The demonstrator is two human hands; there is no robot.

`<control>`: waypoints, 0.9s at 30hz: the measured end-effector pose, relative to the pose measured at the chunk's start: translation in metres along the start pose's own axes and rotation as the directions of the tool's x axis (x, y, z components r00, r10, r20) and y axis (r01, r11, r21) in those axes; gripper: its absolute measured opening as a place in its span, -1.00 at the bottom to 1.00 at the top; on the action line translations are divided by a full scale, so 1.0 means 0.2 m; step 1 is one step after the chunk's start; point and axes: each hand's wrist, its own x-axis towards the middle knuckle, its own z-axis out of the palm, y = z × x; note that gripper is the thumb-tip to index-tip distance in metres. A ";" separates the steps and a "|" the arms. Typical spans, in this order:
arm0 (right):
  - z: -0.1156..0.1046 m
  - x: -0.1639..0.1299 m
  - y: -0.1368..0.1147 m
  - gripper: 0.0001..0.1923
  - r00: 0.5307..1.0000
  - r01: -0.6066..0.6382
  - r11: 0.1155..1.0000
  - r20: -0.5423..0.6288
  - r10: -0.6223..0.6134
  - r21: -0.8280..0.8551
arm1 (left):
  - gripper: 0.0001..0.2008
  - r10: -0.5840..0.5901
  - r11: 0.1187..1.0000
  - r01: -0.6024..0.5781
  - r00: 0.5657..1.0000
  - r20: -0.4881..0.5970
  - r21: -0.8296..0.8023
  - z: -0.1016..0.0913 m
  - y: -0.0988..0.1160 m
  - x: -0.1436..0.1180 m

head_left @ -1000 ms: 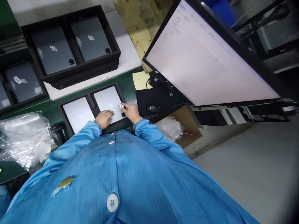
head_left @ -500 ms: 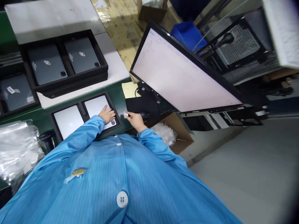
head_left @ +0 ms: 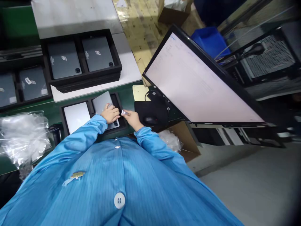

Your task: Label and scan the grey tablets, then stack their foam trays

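A silver tablet (head_left: pixel 101 101) sits tilted in the right compartment of a black two-compartment tray (head_left: pixel 89 104), its camera corner toward me. My left hand (head_left: pixel 110 113) is closed on its right edge, the fingertips partly hidden. A second silver tablet (head_left: pixel 77 116) lies flat in the left compartment. Just beyond the tray's right side, my right hand (head_left: pixel 133 119) pinches a small white label (head_left: pixel 124 112) with dark print between thumb and fingers, close to the left fingertips.
Stacked black trays (head_left: pixel 86 78) with dark tablets stand behind. A monitor (head_left: pixel 199 81) leans at right, near a mouse (head_left: pixel 150 120) and yellow paper (head_left: pixel 140 93). Clear plastic bags (head_left: pixel 23 135) and a black handheld device (head_left: pixel 55 132) are left; a cardboard box (head_left: pixel 188 138) is right.
The right-hand tablet has gone from lying flat to tilted, with my left hand now gripping its edge. My right hand has brought the label closer to the tray. The camera view has shifted left.
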 end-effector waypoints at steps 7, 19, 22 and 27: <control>0.24 0.10 -0.24 -0.46 0.948 0.187 0.900 0.313 -0.060 -0.393 | -0.62 -0.200 0.980 0.195 0.949 -0.245 -0.046 -0.12 -0.07 -0.43; 0.00 -0.16 0.07 -0.58 0.977 -0.208 0.962 -0.080 0.197 -0.175 | -0.48 -0.632 0.763 0.613 0.774 -0.040 -0.205 -0.11 0.18 -0.72; 0.06 -0.21 0.10 -0.60 0.963 -0.269 0.952 -0.008 0.271 -0.147 | -0.38 -0.952 0.292 0.922 0.253 -0.173 -0.254 -0.13 0.25 -1.02; 0.14 -0.16 0.04 -0.59 0.912 -0.408 0.911 0.022 0.410 -0.055 | -0.19 -0.887 -0.457 0.833 -0.401 0.229 -0.311 -0.22 0.22 -1.18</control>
